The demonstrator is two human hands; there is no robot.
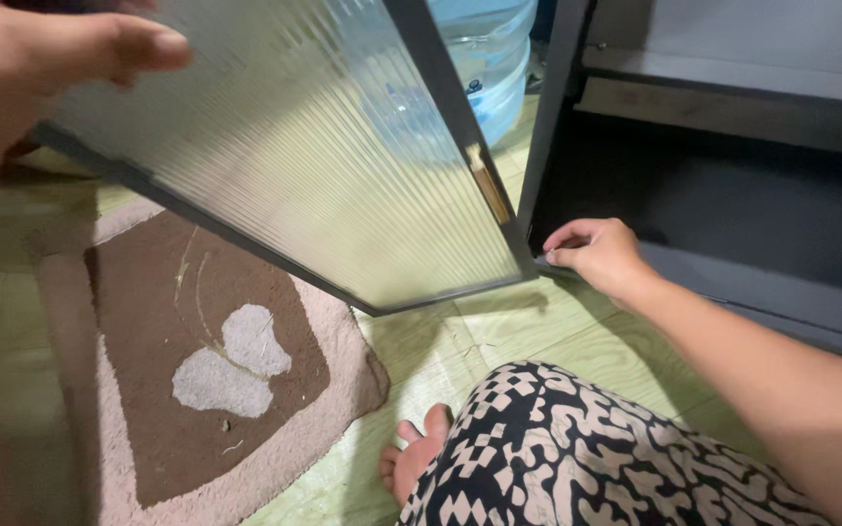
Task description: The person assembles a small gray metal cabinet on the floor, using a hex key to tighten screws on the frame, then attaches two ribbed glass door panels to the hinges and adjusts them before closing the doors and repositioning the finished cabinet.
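The right hand [592,253], fingers curled, touches the cabinet [752,292] bottom edge just right of the glass door [294,146]; the left hand [41,58] holds the door's top, gripping.

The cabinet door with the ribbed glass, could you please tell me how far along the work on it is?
Done: the ribbed glass door stands swung wide open, and the dark cabinet interior shows. In hand: the left hand is at the door's upper edge, while the right hand presses its fingertips on the cabinet's bottom front corner by the door's lower hinge side. Left: the door is not shut.
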